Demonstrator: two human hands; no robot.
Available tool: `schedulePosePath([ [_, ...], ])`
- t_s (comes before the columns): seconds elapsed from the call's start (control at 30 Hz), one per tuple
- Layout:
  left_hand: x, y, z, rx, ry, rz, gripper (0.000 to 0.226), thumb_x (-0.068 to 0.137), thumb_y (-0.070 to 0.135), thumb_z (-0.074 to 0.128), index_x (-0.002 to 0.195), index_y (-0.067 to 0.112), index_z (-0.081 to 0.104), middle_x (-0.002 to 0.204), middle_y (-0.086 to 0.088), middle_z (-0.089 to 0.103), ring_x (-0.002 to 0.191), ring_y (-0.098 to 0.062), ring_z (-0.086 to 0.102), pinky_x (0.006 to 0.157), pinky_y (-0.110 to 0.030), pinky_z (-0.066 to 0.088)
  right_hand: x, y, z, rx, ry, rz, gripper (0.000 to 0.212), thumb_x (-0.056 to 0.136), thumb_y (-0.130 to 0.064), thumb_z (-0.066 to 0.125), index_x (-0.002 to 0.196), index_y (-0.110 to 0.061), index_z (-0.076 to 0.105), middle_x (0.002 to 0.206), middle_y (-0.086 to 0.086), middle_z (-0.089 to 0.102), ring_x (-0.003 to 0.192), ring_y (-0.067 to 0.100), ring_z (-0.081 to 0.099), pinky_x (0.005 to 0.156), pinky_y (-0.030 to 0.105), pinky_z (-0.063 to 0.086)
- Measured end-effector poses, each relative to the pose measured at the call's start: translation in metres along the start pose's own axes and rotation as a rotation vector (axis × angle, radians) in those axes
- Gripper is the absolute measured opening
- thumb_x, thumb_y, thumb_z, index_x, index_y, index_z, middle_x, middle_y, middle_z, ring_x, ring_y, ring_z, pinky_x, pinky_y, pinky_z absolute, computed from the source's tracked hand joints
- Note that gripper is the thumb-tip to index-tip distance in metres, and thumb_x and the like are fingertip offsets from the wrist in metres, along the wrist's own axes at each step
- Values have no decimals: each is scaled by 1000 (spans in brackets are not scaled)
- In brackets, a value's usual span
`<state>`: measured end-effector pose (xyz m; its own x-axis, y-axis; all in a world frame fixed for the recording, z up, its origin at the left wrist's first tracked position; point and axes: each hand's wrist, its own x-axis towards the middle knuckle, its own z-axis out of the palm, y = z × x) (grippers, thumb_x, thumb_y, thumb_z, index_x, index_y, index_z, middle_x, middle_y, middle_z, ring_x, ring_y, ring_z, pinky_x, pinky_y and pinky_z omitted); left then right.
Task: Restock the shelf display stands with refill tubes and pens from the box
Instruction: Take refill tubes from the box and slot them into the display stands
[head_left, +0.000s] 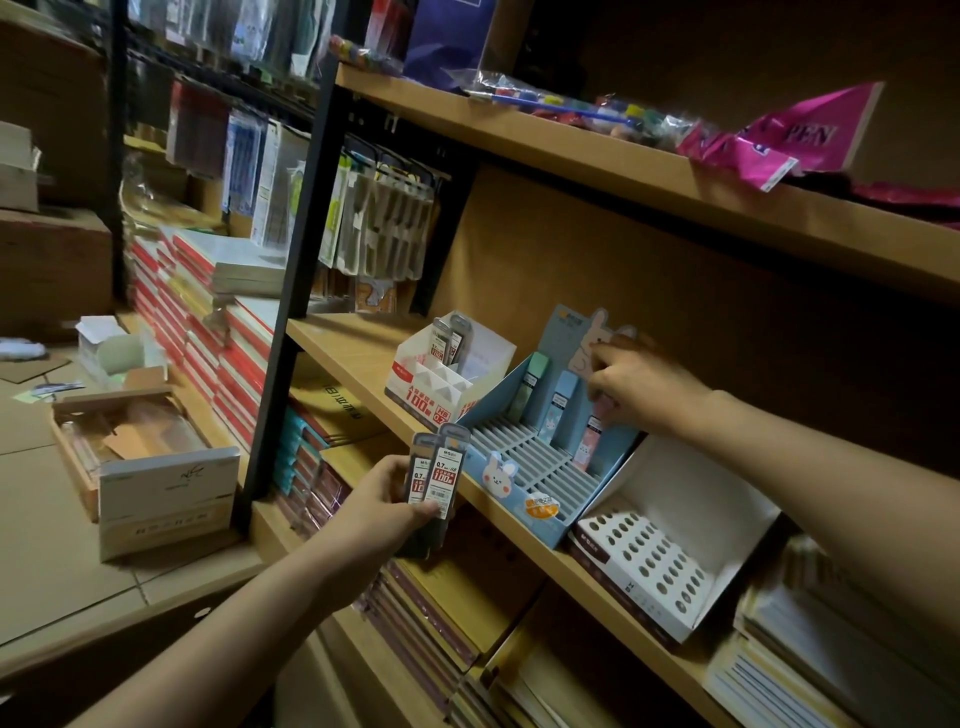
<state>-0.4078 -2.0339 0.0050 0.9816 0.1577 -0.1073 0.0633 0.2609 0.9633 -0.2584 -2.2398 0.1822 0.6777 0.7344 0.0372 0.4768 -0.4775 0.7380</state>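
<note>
While left hand (387, 501) grips refill tubes (434, 470), right hand (631, 387) pinches pink tube (597, 415).

Dim warm light, dark corners, blurred edges, wide-angle bowing

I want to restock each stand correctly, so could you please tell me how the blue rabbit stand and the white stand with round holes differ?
The blue rabbit stand has long slotted rows; the white stand has round holes. The blue rabbit stand already holds a few upright tubes at its back, where the right hand reaches, while the white stand's holes look empty. Both sit side by side on the same shelf, sloping toward the front.
</note>
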Motion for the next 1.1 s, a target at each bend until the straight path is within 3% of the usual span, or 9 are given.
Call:
schedulePosePath([
  [0.23, -3, 0, 1, -22, -12, -4, 36, 91, 0, 57, 114, 27, 51, 113, -9, 65, 100, -28, 66, 74, -38, 57, -5, -4, 10, 72, 13, 81, 28, 87, -28, 68, 114, -23, 69, 131, 3, 50, 132, 26, 35, 106, 42, 25],
  [0.33, -5, 2, -1, -32, -9, 2, 36, 91, 0, 57, 116, 25, 51, 111, -10, 66, 96, -27, 68, 69, -36, 56, -6, -6, 12, 144, 9, 94, 38, 86, -33, 70, 122, -23, 64, 134, 4, 47, 130, 24, 40, 109, 46, 27],
  [0.4, -6, 5, -3, -43, -16, 15, 35, 90, 2, 58, 115, 26, 53, 110, -9, 67, 93, -26, 70, 71, -37, 58, -6, -12, 10, 339, 134, 148, 48, 85, -41, 70, 128, -23, 59, 130, 2, 50, 122, 21, 49, 105, 43, 40],
  [0.47, -8, 11, -6, -52, -36, 29, 35, 89, 4, 60, 114, 28, 54, 111, -9, 67, 93, -26, 71, 77, -42, 59, -3, -30, 0, 696, 301, 213, 42, 86, -42, 68, 122, -22, 62, 113, -5, 58, 101, 12, 59, 90, 34, 53],
  [0.53, -10, 16, -9, -46, -56, 51, 35, 89, 5, 61, 116, 27, 55, 112, -9, 67, 95, -26, 71, 84, -48, 57, 2, -55, -13, 1067, 222, 226, 37, 88, -41, 66, 120, -23, 63, 99, -10, 66, 81, 5, 66, 76, 27, 58],
  [0.63, -13, 20, -11, -42, -67, 74, 36, 89, 4, 62, 117, 26, 56, 113, -9, 68, 98, -27, 70, 88, -51, 56, 9, -93, -25, 1454, -39, 170, 30, 89, -34, 66, 117, -25, 61, 94, -5, 71, 79, 6, 71, 70, 24, 60],
  [0.73, -14, 22, -16, -54, -70, 85, 39, 88, 4, 62, 121, 25, 55, 115, -10, 68, 100, -27, 69, 81, -43, 57, 14, -114, -31, 1547, -75, 120, 13, 92, -23, 64, 104, -21, 68, 94, -1, 73, 82, 11, 72, 71, 22, 59],
  [0.97, -7, 36, -39, 83, -69, 139, 38, 91, 5, 58, 120, 29, 59, 114, -2, 67, 97, -18, 70, 76, -31, 56, 34, -132, -46, 1763, -22, 66, 22, 92, -13, 64, 114, -14, 66, 104, 5, 69, 85, 12, 70, 66, 18, 55],
  [1.1, 1, 47, -53, 71, -60, 161, 42, 92, -1, 53, 116, 34, 59, 115, -3, 65, 100, -17, 68, 77, -30, 56, 52, -136, -54, 1843, 4, 91, 21, 93, -14, 63, 113, -8, 65, 97, 9, 69, 74, 11, 71, 65, 21, 58],
])
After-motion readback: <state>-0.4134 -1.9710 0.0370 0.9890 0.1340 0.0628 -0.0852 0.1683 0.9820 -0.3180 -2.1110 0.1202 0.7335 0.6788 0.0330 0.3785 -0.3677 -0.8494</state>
